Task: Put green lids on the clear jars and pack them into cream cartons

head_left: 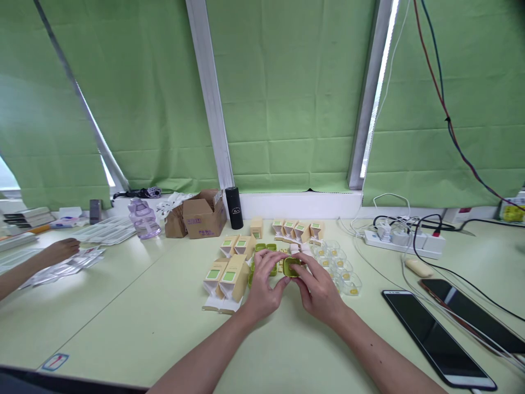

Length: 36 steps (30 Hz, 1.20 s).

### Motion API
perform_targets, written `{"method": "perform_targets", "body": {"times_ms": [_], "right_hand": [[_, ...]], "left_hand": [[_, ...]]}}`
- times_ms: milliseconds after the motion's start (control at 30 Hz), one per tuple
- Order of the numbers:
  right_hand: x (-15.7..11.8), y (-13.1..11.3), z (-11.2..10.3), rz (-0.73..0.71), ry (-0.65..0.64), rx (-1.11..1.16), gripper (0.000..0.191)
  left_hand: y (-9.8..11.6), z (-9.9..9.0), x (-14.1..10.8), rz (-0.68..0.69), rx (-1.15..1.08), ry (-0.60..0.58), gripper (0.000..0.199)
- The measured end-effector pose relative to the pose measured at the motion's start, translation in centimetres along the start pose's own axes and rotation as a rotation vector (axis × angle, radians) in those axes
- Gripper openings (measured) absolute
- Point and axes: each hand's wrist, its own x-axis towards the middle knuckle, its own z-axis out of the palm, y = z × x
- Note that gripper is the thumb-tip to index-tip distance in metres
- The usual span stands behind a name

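Between my two hands is a small olive-green square cup (292, 267), its hollow side facing me. My left hand (264, 287) pinches it at the left edge with thumb and fingers. From the right, my right hand (322, 287) grips the same cup, with a finger at its inside. More green cups (266, 248) stand just behind my left hand and are partly hidden by it. Several cream boxes (233, 276) with green labels and open flaps lie left of my hands. Clear plastic cups (337, 262) with yellow spots are grouped on the right.
More cream boxes (301, 231) line up behind. A cardboard box (204, 213), a black cylinder (234, 208) and a purple bottle (143, 219) stand farther back. Phones (437, 336), cables and a power strip (404, 241) occupy the right. Another person's hand (60, 250) touches plastic packets at left.
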Motion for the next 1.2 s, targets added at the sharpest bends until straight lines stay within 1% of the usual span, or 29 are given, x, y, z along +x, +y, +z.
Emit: {"method": "perform_targets", "body": {"times_ms": [100, 233, 567, 1200], "right_hand": [[-0.09, 0.13, 0.15, -0.012, -0.010, -0.033, 0.041], [-0.02, 0.22, 0.24, -0.043, 0.015, -0.059, 0.037], [0.24, -0.11, 0.04, -0.044, 0.043, -0.033, 0.031], [0.03, 0.11, 0.27, -0.040, 0.031, -0.003, 0.041]], "left_hand": [[-0.08, 0.01, -0.03, 0.004, 0.005, 0.002, 0.035], [-0.24, -0.02, -0.08, 0.002, 0.014, 0.006, 0.036], [-0.13, -0.06, -0.07, 0.011, 0.024, 0.010, 0.036], [-0.12, 0.02, -0.06, 0.021, 0.030, 0.020, 0.036]]}}
